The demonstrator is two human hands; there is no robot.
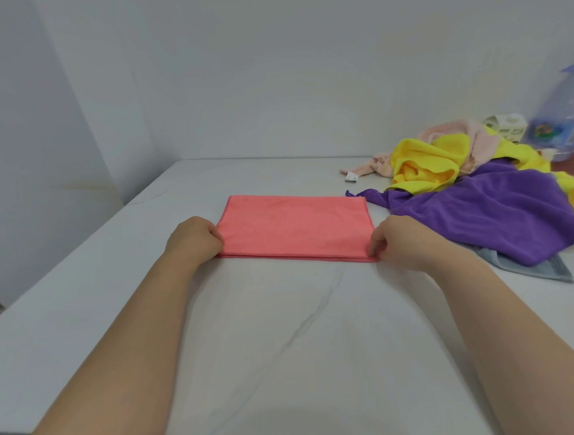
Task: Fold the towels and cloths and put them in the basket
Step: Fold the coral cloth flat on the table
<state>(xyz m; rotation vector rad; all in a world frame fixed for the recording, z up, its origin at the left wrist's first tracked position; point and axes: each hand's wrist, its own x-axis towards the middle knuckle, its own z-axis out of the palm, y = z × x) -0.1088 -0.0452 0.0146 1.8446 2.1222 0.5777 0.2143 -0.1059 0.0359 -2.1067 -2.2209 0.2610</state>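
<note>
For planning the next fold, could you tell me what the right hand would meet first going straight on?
Likely the pink cloth, whose near corner the right hand pinches; beyond it, the left hand.

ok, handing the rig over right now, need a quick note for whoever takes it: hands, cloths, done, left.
Hands: left hand pinches the near left corner of the coral cloth; right hand pinches its near right corner.
It lies flat on the table, two layers showing at the near edge.
Unfolded at right: purple cloth, yellow cloth, pale pink towel, grey-blue towel under the purple one.
Done: coral cloth folded at least once.
Left: finish it, fold the rest, put all in the basket, which is not in view.
</note>
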